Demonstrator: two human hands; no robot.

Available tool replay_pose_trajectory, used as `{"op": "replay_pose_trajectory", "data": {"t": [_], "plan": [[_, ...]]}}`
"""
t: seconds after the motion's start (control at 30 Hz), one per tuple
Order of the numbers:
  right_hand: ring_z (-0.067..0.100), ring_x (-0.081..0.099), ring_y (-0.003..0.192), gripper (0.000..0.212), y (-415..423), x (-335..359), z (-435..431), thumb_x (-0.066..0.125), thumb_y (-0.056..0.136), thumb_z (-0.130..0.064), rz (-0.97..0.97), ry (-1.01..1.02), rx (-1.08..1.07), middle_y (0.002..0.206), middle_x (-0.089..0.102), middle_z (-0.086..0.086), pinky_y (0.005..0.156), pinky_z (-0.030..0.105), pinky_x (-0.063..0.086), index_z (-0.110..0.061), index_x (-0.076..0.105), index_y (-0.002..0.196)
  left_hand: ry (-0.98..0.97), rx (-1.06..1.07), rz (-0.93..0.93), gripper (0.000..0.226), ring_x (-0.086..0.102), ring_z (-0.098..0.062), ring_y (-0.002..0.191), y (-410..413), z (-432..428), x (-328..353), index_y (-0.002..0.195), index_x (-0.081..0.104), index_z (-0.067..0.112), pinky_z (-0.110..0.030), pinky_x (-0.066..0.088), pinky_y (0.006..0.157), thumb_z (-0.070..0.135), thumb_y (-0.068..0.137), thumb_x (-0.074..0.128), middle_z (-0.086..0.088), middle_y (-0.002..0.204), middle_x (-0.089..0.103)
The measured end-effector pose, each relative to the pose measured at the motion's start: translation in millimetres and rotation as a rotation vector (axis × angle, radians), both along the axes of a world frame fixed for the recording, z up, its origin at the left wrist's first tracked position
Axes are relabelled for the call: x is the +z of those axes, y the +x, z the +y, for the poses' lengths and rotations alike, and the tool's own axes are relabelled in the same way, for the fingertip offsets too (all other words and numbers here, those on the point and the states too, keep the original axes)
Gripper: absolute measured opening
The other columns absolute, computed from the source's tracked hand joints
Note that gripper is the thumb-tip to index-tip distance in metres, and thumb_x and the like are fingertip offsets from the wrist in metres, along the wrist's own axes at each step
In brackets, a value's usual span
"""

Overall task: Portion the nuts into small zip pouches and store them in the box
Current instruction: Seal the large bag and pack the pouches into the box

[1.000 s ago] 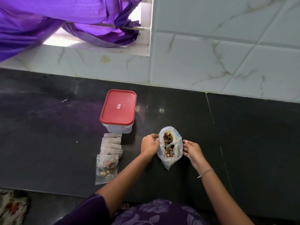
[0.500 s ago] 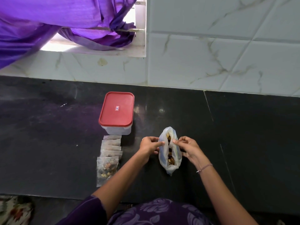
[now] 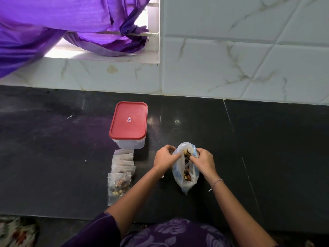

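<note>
Nut bag (image 3: 185, 182) on the counter (image 3: 53, 157), mouth stretched near-to-far, rim pinched between left hand (image 3: 164, 157) and right hand (image 3: 203, 162); zip pouches (image 3: 121, 175) lie left, nearer the left hand.

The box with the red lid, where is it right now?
In the head view the box stands lid-on on the dark counter, left of centre, just beyond the row of small pouches and up-left of the nut bag.
</note>
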State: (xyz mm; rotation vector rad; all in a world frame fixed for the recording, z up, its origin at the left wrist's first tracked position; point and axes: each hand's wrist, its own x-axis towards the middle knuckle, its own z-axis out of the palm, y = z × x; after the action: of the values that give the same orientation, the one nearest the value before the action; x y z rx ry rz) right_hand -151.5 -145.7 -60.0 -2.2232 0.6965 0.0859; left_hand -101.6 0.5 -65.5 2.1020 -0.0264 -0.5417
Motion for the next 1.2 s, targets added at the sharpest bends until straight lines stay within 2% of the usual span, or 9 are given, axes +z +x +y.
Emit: {"op": "replay_pose_trajectory", "data": {"t": [0.13,0.27,0.53,0.63,0.73,0.87,1.0,1.1,1.2], "plan": [[0.019,0.063,0.095,0.022,2.0,17.2,1.5,0.049,0.089,-0.009,0.112,0.626,-0.106,0.103,0.066,0.009,0.082,0.036,0.054,-0.011,0.064,0.105,-0.122,0.046,0.119,0.044,0.067,-0.023,0.089,5.5,3.6,-0.2,0.098,0.07,0.015,-0.049,0.058,0.082,0.051,0.083,0.049,-0.007,0.096,0.069],[0.021,0.061,0.102,0.02,3.3,26.2,-4.8,0.051,0.093,-0.02,0.099,0.899,-0.167,0.107,0.066,0.01,0.076,0.036,0.052,-0.013,0.06,0.109,-0.079,-0.042,0.052,0.036,0.065,-0.014,0.094,11.2,8.4,-2.3,0.108,0.07,0.019,-0.043,0.057,0.086,0.048,0.093,0.056,0.004,0.099,0.069],[0.015,0.068,0.086,0.018,8.1,24.1,-10.8,0.071,0.084,-0.021,0.002,0.582,-0.085,0.092,0.071,0.005,0.067,0.026,0.055,-0.012,0.068,0.1,-0.131,0.066,-0.142,0.021,0.066,-0.007,0.084,11.4,9.2,0.1,0.092,0.071,0.022,-0.036,0.059,0.079,0.041,0.083,0.072,0.009,0.086,0.07],[0.011,0.064,0.082,0.012,10.3,22.9,-10.2,0.075,0.08,-0.022,-0.042,0.32,-0.022,0.085,0.068,-0.003,0.063,0.02,0.048,-0.017,0.068,0.089,0.018,0.0,-0.303,0.016,0.061,-0.006,0.078,11.4,10.3,5.7,0.086,0.066,0.022,-0.026,0.053,0.07,0.037,0.083,0.072,0.012,0.083,0.064],[0.004,0.058,0.073,0.013,12.1,20.6,-3.0,0.074,0.08,-0.02,-0.123,-0.025,-0.005,0.082,0.061,-0.007,0.056,0.016,0.042,-0.021,0.061,0.082,0.219,-0.131,-0.536,0.017,0.056,-0.013,0.076,10.7,5.6,9.2,0.084,0.052,0.022,-0.028,0.045,0.063,0.029,0.082,0.068,0.009,0.085,0.055],[0.008,0.056,0.069,0.017,11.2,13.2,7.9,0.07,0.081,-0.014,-0.245,-0.136,-0.006,0.083,0.056,-0.003,0.054,0.019,0.044,-0.016,0.053,0.083,0.26,-0.153,-0.456,0.021,0.052,-0.015,0.075,11.3,-0.7,10.1,0.083,0.047,0.022,-0.029,0.037,0.061,0.033,0.081,0.065,0.007,0.085,0.053],[0.01,0.057,0.078,0.011,17.0,10.5,-0.8,0.06,0.088,-0.013,-0.097,0.203,-0.11,0.094,0.059,0.003,0.062,0.022,0.047,-0.014,0.054,0.097,-0.182,-0.126,0.139,0.025,0.056,-0.015,0.082,20.2,6.1,16.3,0.108,0.06,0.01,-0.024,0.046,0.057,0.029,0.093,0.054,-0.001,0.098,0.058],[0.018,0.063,0.092,0.017,18.5,10.2,-11.7,0.057,0.092,-0.014,0.038,0.632,-0.163,0.108,0.064,0.012,0.071,0.028,0.051,-0.013,0.059,0.109,-0.202,-0.217,0.142,0.023,0.056,-0.016,0.073,24.4,14.7,13.4,0.11,0.064,0.007,-0.02,0.045,0.049,0.021,0.097,0.052,-0.004,0.093,0.061],[0.023,0.064,0.103,0.022,16.1,15.3,-23.4,0.056,0.094,-0.021,0.055,0.878,-0.106,0.111,0.067,0.012,0.087,0.038,0.052,-0.013,0.062,0.113,-0.19,-0.241,0.058,0.017,0.059,-0.016,0.074,26.5,18.1,10.6,0.103,0.067,0.01,-0.021,0.047,0.052,0.022,0.096,0.058,-0.004,0.091,0.065]]}}
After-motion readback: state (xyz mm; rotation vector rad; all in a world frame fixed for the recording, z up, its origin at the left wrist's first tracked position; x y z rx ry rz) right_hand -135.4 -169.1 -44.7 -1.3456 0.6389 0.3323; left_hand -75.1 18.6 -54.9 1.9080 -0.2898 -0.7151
